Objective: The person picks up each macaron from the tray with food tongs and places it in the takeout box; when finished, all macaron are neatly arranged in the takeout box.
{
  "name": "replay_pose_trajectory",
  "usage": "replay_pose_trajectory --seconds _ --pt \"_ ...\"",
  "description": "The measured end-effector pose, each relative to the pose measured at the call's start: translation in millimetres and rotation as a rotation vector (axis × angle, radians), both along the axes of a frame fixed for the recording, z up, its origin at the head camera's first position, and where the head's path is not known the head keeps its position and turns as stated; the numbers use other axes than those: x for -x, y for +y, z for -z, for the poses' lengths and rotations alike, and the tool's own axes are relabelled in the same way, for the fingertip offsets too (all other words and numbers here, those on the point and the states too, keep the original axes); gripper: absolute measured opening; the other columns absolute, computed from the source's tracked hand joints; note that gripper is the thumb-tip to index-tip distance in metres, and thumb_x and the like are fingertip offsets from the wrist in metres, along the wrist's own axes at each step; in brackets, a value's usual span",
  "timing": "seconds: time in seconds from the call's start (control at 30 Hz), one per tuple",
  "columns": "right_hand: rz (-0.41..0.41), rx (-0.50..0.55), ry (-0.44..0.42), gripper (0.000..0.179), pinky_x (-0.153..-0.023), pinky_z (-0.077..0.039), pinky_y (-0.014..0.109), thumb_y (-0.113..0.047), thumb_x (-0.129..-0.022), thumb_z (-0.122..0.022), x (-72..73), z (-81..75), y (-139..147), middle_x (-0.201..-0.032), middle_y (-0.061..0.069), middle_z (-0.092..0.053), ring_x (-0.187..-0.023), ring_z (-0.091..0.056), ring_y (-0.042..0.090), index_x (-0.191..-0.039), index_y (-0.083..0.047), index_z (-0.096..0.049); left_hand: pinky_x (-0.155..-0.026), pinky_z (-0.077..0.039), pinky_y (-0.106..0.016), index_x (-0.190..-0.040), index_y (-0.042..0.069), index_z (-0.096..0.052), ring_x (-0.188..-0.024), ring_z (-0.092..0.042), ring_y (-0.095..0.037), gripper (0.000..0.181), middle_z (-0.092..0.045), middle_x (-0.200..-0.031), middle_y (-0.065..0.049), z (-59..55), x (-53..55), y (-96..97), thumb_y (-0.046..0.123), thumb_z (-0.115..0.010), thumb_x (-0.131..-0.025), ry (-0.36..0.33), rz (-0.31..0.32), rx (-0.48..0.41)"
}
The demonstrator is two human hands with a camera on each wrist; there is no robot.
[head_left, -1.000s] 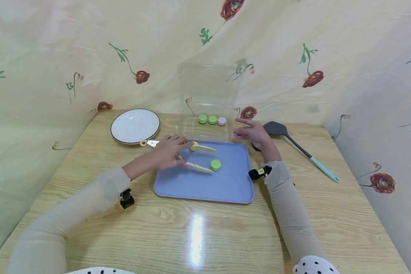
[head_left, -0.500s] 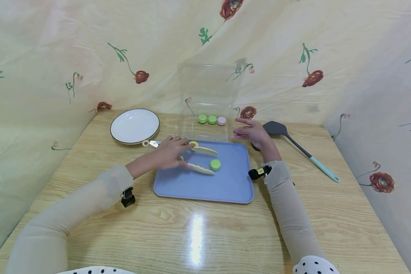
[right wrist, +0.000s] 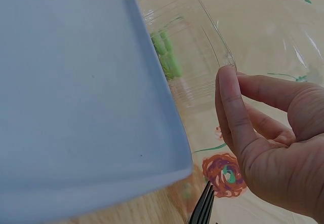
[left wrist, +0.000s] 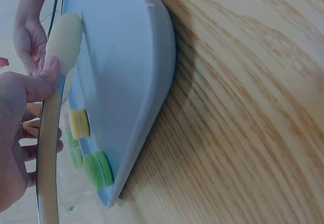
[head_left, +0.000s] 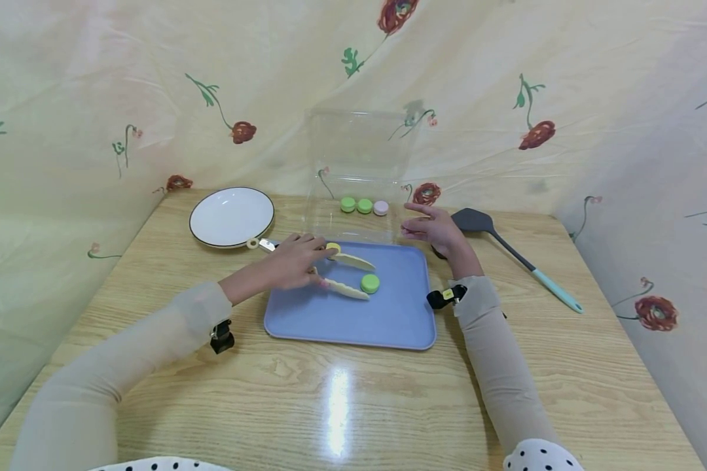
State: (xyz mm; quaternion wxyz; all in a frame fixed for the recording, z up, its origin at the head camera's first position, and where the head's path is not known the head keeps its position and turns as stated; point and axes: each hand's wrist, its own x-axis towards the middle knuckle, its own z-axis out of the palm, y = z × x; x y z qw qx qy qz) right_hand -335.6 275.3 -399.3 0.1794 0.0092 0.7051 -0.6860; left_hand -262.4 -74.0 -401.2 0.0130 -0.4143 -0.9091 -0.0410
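My left hand [head_left: 297,263] grips a pair of cream-coloured tongs [left wrist: 48,158] over the blue tray [head_left: 353,327]. The tong tips are spread apart, and a green macaron [head_left: 370,283] sits on the tray near the lower one. A yellow macaron [left wrist: 79,123] and another green macaron [left wrist: 97,170] rest by the tray's far left part; in the head view my hand hides that green one. With thumb and fingers, my right hand [head_left: 438,233] pinches the right edge of an open clear plastic box [right wrist: 202,46]. Inside the box are two green macarons [head_left: 356,206] and one pale pink macaron [head_left: 380,208].
A white plate [head_left: 232,217] with a dark rim stands at the back left. To the right lies a dark spatula [head_left: 472,220] with a light blue handle. Dark tines [right wrist: 202,206] show below my right hand. Flowered cloth [head_left: 483,98] hangs behind the table.
My left hand and the tongs have shifted slightly to the right over the tray. My right hand stays at the box edge, and the macarons have not moved.
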Motion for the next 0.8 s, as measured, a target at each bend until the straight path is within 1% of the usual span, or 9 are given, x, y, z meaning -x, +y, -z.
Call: replay_pose_trajectory --seconds 0.2,0.33,0.53,0.67,0.8 --pt "0.003 -0.014 0.011 0.063 -0.096 -0.057 0.038 0.001 -0.1 -0.059 -0.1 2.0 0.7 -0.101 0.01 -0.075 -0.086 -0.075 0.014 -0.158 -0.007 -0.036 -0.104 -0.045 -0.053 -0.148 0.014 -0.055 -0.121 -0.056 -0.028 0.071 -0.057 -0.134 -0.008 -0.6 1.0 2.2 0.056 -0.067 -0.092 -0.017 0.002 0.01" --pt "-0.001 -0.021 0.032 0.061 -0.096 -0.057 0.037 -0.001 -0.101 -0.059 0.9 6.2 1.9 -0.1 0.007 -0.075 -0.086 -0.074 0.013 -0.158 -0.008 -0.037 -0.105 -0.045 -0.054 -0.149 0.014 -0.054 -0.122 -0.055 -0.029 0.07 -0.057 -0.135 -0.01 -1.5 1.7 3.7 0.055 -0.067 -0.093 -0.036 -0.002 0.022" --pt "-0.009 -0.015 0.048 0.06 -0.093 -0.058 0.035 -0.001 -0.102 -0.057 2.1 7.9 2.6 -0.095 0.005 -0.075 -0.085 -0.074 0.013 -0.158 -0.006 -0.036 -0.107 -0.043 -0.057 -0.147 0.014 -0.056 -0.124 -0.055 -0.032 0.066 -0.058 -0.134 -0.011 -3.7 1.4 6.4 0.052 -0.067 -0.094 -0.067 -0.003 0.015" --pt "-0.002 -0.016 0.046 0.06 -0.091 -0.059 0.034 0.0 -0.102 -0.058 2.7 8.2 2.5 -0.096 0.006 -0.076 -0.086 -0.074 0.014 -0.157 -0.006 -0.038 -0.108 -0.042 -0.059 -0.146 0.013 -0.057 -0.127 -0.055 -0.034 0.064 -0.058 -0.136 -0.012 -4.9 0.8 7.6 0.05 -0.067 -0.094 -0.076 -0.01 0.011" --pt "0.006 -0.02 0.043 0.061 -0.093 -0.058 0.036 0.0 -0.101 -0.058 3.2 8.6 2.1 -0.097 0.005 -0.075 -0.087 -0.075 0.014 -0.158 -0.007 -0.037 -0.106 -0.044 -0.06 -0.145 0.013 -0.059 -0.123 -0.057 -0.034 0.062 -0.059 -0.133 -0.012 -4.6 2.1 8.7 0.048 -0.068 -0.095 -0.075 -0.01 0.002"
